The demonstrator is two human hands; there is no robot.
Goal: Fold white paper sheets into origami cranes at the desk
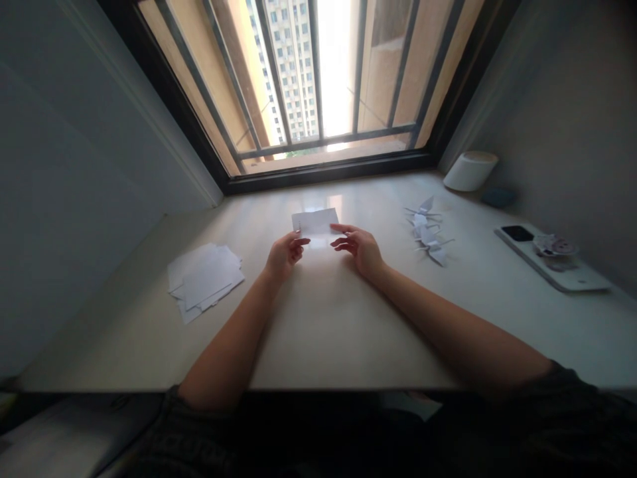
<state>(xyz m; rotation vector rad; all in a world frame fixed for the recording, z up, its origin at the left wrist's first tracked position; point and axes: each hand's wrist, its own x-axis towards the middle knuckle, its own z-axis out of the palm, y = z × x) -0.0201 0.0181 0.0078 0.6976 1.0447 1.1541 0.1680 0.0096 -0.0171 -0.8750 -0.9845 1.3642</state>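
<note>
Over the middle of the table I hold a small white rectangular piece of paper (316, 220), possibly folded. My left hand (283, 257) pinches its lower left corner, with the other fingers curled in. At the lower right corner is my right hand (365, 251), its index finger stretched along the paper's edge and the remaining fingers bent below. Off to the left lies a loose stack of white paper sheets (212, 275). Several folded white paper cranes (426, 232) stand in a row to the right of my right hand.
A pale glossy table (318, 332) stretches up to a barred window (318, 143). On the right lies a white phone (557, 265) with a round grip on its back. Behind it, a white cylindrical object (469, 171) stands near the wall beside a dark bluish item (499, 196).
</note>
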